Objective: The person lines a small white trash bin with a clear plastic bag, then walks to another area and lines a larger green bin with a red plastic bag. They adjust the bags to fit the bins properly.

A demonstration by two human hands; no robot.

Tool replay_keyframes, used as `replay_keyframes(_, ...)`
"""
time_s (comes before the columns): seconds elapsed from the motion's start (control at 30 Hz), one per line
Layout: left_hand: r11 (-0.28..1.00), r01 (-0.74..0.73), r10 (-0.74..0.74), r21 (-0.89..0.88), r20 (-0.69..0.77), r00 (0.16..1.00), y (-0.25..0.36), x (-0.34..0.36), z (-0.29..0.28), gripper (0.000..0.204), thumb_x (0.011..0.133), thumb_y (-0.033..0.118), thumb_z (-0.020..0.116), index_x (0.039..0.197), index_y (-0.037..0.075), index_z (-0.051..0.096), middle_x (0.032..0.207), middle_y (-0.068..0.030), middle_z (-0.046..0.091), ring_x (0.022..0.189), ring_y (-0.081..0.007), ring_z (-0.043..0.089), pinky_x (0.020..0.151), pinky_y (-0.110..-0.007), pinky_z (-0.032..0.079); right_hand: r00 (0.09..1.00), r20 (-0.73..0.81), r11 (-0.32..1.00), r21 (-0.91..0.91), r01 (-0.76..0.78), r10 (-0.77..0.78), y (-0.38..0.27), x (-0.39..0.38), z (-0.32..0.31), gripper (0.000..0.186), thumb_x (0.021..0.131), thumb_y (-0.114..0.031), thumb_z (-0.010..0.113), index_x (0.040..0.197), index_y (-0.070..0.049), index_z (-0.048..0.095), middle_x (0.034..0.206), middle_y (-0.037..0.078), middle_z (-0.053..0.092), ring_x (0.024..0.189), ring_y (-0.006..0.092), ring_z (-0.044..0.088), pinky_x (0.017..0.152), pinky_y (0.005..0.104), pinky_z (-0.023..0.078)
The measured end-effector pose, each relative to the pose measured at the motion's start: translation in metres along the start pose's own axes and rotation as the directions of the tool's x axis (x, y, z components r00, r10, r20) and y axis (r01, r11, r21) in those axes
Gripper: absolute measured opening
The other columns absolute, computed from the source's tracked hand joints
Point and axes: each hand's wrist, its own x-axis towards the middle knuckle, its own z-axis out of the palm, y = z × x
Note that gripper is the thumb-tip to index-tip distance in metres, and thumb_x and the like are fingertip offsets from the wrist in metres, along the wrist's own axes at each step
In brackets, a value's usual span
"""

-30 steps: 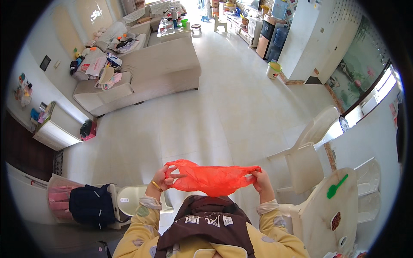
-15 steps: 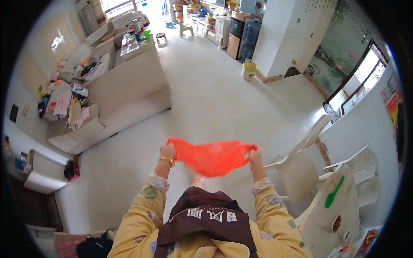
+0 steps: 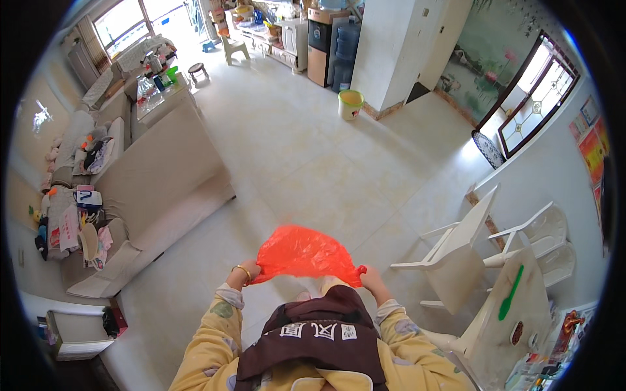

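A thin red plastic bag [image 3: 305, 251] is spread between my two hands in front of my body, its middle billowing up and away from me. My left hand [image 3: 248, 270] pinches its left end, a gold bangle at the wrist. The other end is gripped in my right hand [image 3: 371, 277], with a small bunched bit of red showing above the fingers. Both arms reach forward in yellow patterned sleeves, and a dark apron [image 3: 319, 326] covers my front.
At left stands a beige sofa [image 3: 163, 176] with clothes piled on it. White plastic chairs [image 3: 450, 260] and a table [image 3: 486, 332] holding a green spatula [image 3: 512, 293] are at right. Ahead, a yellow-green bin [image 3: 350, 104] sits on the tiled floor by a pillar.
Both hands have come lower and closer to my body. The bag, hanging down in a sag before, now puffs upward. The view has swung to the right.
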Motion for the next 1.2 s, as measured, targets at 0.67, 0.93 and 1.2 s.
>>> replay_keyframes(0.67, 0.957, -0.28, 0.289, 0.071, -0.241, 0.927, 0.237, 0.248, -0.216, 0.046, 0.076, 0.038, 0.068, 0.101, 0.0, 0.062, 0.095, -0.0197, 0.066, 0.09, -0.0326, 0.063, 0.077, -0.038, 0.05, 0.963, -0.011, 0.962, -0.024, 0.271, -0.271, -0.155, 0.353, -0.163, 0.025, 0.072, -0.019, 0.072, 0.085, -0.002, 0.059, 0.08, 0.014, 0.064, 0.075, 0.0262, 0.062, 0.068, 0.0362, 0.048)
replay_keyframes(0.93, 0.781, -0.127, -0.004, -0.612, -0.208, 0.978, 0.319, 0.312, -0.275, 0.031, 0.074, 0.024, 0.075, 0.079, 0.003, 0.053, 0.07, -0.0026, 0.053, 0.063, -0.0109, 0.049, 0.058, -0.031, 0.045, 0.97, -0.209, 0.903, 0.382, 0.196, -0.122, -0.161, 0.448, -0.169, 0.02, 0.077, -0.013, 0.068, 0.087, 0.0, 0.056, 0.082, 0.009, 0.065, 0.076, 0.0161, 0.06, 0.069, 0.031, 0.048)
replay_keyframes(1.2, 0.84, -0.389, 0.119, -0.379, -0.57, 0.813, 0.385, 0.469, -0.354, 0.034, 0.069, 0.022, 0.078, 0.078, -0.001, 0.055, 0.063, -0.0098, 0.056, 0.056, -0.0191, 0.047, 0.057, -0.033, 0.046, 0.831, -0.548, 0.72, 0.538, 0.438, -0.097, -0.245, 0.585, -0.245, 0.016, 0.084, -0.004, 0.062, 0.093, -0.001, 0.05, 0.112, 0.014, 0.06, 0.098, 0.0172, 0.057, 0.086, 0.0298, 0.046)
